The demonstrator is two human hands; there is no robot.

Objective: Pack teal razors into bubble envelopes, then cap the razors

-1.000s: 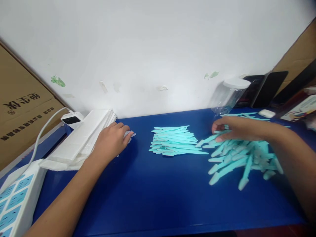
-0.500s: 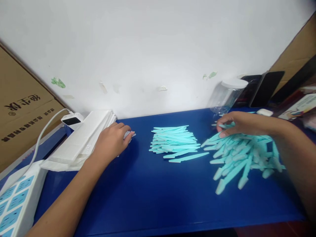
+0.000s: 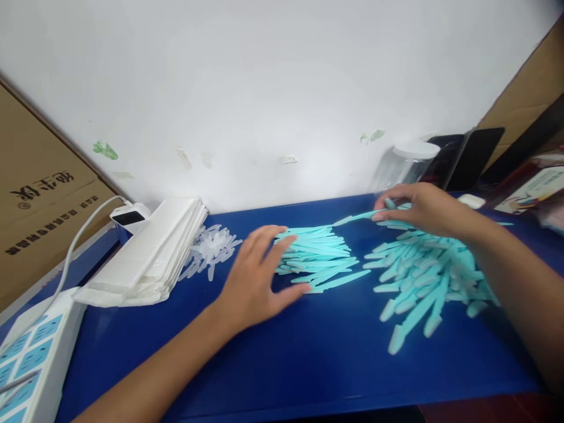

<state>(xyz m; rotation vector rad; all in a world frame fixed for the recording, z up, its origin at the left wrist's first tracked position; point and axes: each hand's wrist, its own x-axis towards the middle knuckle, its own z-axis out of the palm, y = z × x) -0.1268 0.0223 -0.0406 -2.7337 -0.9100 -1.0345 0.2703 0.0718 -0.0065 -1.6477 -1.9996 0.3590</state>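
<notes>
My right hand pinches a teal eyebrow razor that points left. It is over the back of a loose pile of teal eyebrow razors, many showing pale ends. My left hand is open, fingers spread, at the left side of a stack of teal razors lying roughly side by side. Its thumb is close to the stack's front; whether it presses on the razors I cannot tell. Left of that hand lies a heap of small translucent plastic pieces, which look like blade caps.
White padded envelopes are stacked at the left, near a power strip and a white device with a cable. At the back right stand a clear jar with a white lid and a dark phone-like slab. A cardboard box borders the left.
My left hand has moved right from the translucent pieces to the middle stack, uncovering them. My right hand has shifted slightly back and now shows a razor pinched in it.
</notes>
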